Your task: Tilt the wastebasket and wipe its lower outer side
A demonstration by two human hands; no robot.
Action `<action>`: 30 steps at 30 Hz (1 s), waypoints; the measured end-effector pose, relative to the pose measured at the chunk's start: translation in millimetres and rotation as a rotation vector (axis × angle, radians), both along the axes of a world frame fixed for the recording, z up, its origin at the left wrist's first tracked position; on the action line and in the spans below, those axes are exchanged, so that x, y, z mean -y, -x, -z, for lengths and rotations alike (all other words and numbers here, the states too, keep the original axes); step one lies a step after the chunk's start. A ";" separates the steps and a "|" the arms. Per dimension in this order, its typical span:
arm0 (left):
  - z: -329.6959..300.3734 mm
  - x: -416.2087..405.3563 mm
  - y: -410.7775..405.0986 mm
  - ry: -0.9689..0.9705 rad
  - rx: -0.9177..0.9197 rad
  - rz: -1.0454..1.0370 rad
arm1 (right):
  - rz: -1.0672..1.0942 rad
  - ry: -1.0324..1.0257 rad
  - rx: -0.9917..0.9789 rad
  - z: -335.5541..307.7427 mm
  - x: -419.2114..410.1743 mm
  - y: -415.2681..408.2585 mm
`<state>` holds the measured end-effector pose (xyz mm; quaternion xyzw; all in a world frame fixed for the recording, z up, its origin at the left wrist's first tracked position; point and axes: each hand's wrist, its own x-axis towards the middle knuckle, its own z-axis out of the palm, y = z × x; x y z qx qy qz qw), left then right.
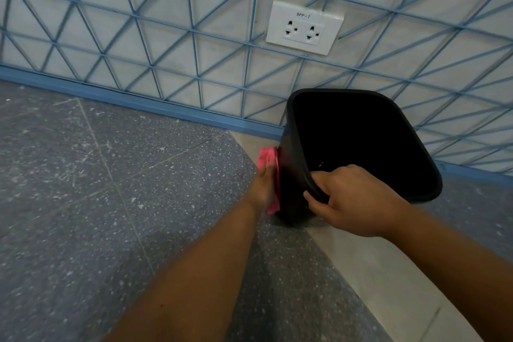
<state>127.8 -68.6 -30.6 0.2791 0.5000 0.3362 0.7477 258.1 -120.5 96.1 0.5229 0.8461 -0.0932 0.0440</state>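
A black plastic waste bin (pixel 361 141) stands on the floor by the wall, tilted toward me, its dark inside showing. My right hand (pixel 352 200) grips the bin's near rim, thumb outside and fingers curled over the edge. My left hand (pixel 265 184) presses a pink cloth (pixel 268 159) flat against the bin's left outer side. Part of the cloth sticks out above and below the hand.
The floor is grey speckled tile (pixel 111 203) with a pale strip (pixel 374 272) running under the bin. Behind stands a white wall with a blue line pattern, a blue skirting (pixel 138 100) and a white double socket (pixel 304 26).
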 end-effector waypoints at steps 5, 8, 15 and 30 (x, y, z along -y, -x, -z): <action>17.7 0.3 24.4 0.028 -0.223 0.140 | 0.045 0.018 -0.027 -2.2 -1.0 2.8; -0.5 -2.8 43.6 -0.054 -0.294 0.175 | 0.076 0.013 -0.023 -2.6 0.0 6.4; -41.5 -7.6 61.2 -0.185 -0.361 -0.101 | 0.196 0.003 -0.031 -5.0 -8.2 10.1; -95.4 15.7 45.0 -0.232 -0.383 -0.042 | 0.110 0.039 0.161 -18.8 36.0 -91.3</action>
